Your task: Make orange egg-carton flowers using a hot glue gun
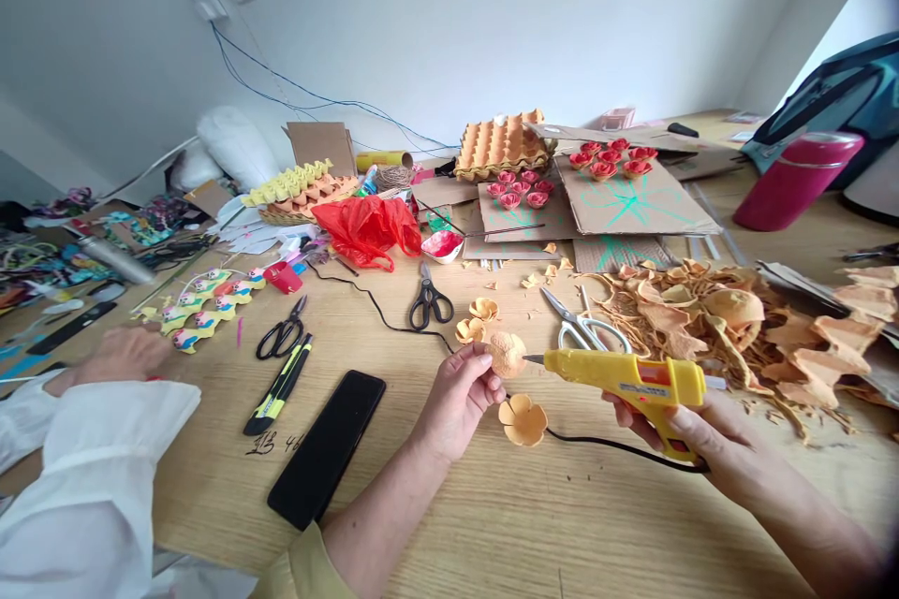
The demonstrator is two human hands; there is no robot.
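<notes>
My left hand (460,393) is closed on a small orange egg-carton cup piece (507,354), held up above the wooden table (492,505). My right hand (685,435) grips a yellow hot glue gun (625,379) by its handle. The gun's nozzle points left and touches the cup piece. A finished orange carton flower (523,419) lies on the table just below the two hands. Two more small orange flowers (478,318) lie a little further back. The gun's black cord (604,445) runs along the table under my right hand.
A black phone (327,447), a yellow-black utility knife (279,386) and three pairs of scissors (430,298) lie nearby. Torn carton scraps (709,318) pile up at right. Red flowers (610,159) sit on cardboard behind. Another person's hand (119,354) and white sleeve rest at left.
</notes>
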